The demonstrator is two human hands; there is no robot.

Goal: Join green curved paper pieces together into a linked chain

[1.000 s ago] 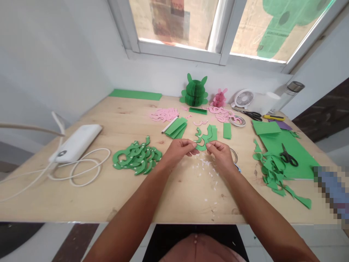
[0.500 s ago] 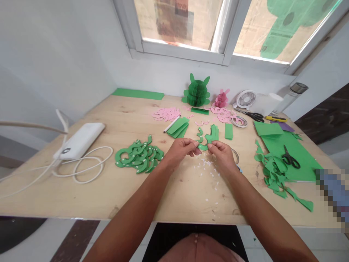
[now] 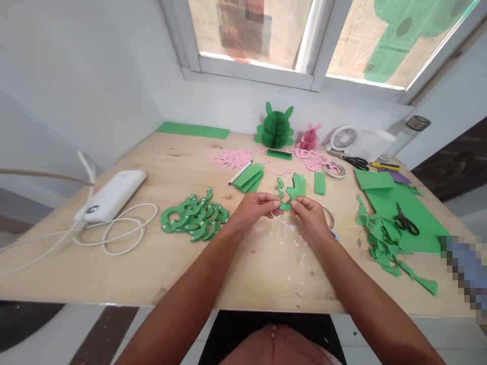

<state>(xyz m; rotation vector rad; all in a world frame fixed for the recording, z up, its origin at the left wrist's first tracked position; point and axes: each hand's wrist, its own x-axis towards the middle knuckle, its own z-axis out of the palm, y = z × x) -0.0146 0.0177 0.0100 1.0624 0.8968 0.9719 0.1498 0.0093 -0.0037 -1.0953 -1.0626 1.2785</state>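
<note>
Well, our left hand (image 3: 253, 213) and right hand (image 3: 312, 219) meet above the tabletop (image 3: 95, 268), the fingers (image 3: 272, 205) of each pressed together, pinching a curved green paper cut-out (image 3: 286, 206) between them. Everything else lies around that cut-out.

Far to its right, near the back, stands a white tub (image 3: 369, 144), its contents hidden from us. Just beyond the tub is a clear bottle with a metal cap (image 3: 414, 129); we cannot tell what is inside it. A small white fan (image 3: 343, 138) stands just left of the tub, and a roll of tape (image 3: 334, 169) lies nearer the cut-out.

Directly behind the cut-out stand a green honeycomb paper figure (image 3: 275, 126) and a pink one (image 3: 310, 138). Loose pink cut-outs (image 3: 232, 158) lie back to its left, and a heap of curved green cut-outs (image 3: 195, 216) lies well left. Beyond that heap is a white power bank (image 3: 114, 188) with a looped cable (image 3: 125, 228).

Small white paper scraps (image 3: 289, 238) are scattered just in front of the cut-out. To its right, black-handled scissors (image 3: 405, 220) rest on a green paper sheet (image 3: 380, 197) beside jagged green offcuts (image 3: 380, 243).
</note>
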